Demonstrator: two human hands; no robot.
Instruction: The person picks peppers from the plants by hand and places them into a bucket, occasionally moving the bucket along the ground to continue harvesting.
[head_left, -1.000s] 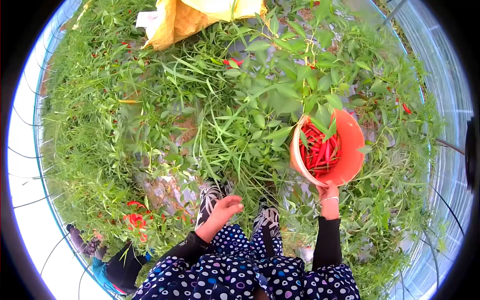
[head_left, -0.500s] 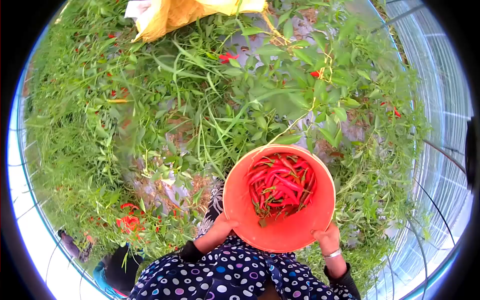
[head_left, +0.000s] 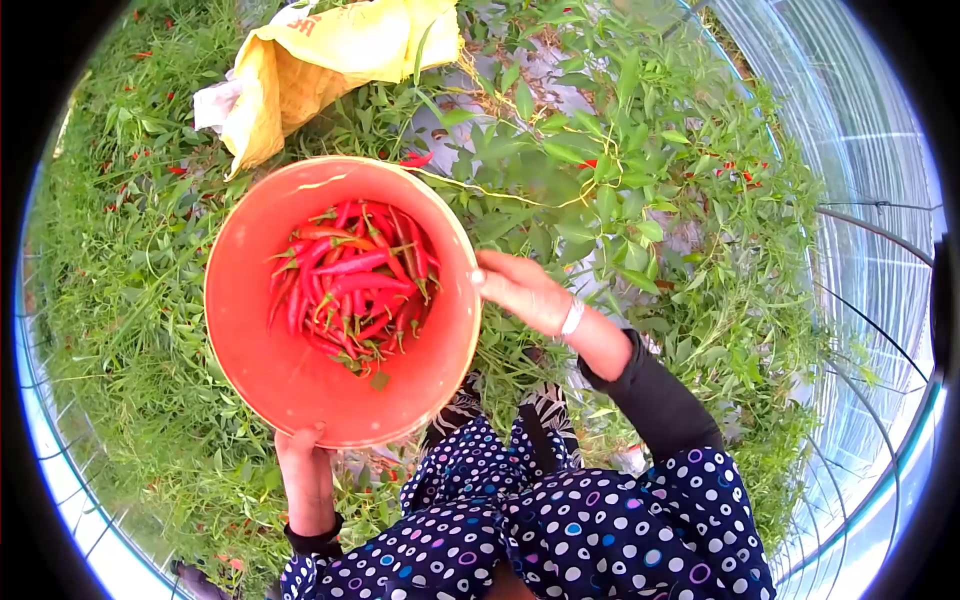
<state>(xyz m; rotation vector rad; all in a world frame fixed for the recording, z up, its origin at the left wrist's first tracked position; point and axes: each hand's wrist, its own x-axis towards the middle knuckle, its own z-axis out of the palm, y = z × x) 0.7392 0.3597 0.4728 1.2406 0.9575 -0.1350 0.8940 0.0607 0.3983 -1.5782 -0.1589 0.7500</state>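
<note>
A red-orange bucket (head_left: 290,385) is held out in front of me, its mouth tilted toward my view. Red chili peppers (head_left: 360,280) with green stems lie heaped inside it. My left hand (head_left: 303,450) grips the near rim from below, thumb over the edge. On the right side, my right hand (head_left: 520,290) is closed on the rim, with a band at the wrist. Beyond the bucket lies a yellow sack (head_left: 330,60), partly open, with a white piece at its left end.
Green pepper plants (head_left: 640,200) with scattered red peppers surround me, over pale ground sheeting (head_left: 460,140). A yellow cord (head_left: 500,195) runs through the leaves. At right stands a translucent sheet wall (head_left: 850,130) with curved poles.
Both hands have carried the bucket left and forward, nearer the yellow sack. The right arm now reaches farther across. The sack appears lower and more to the left in view.
</note>
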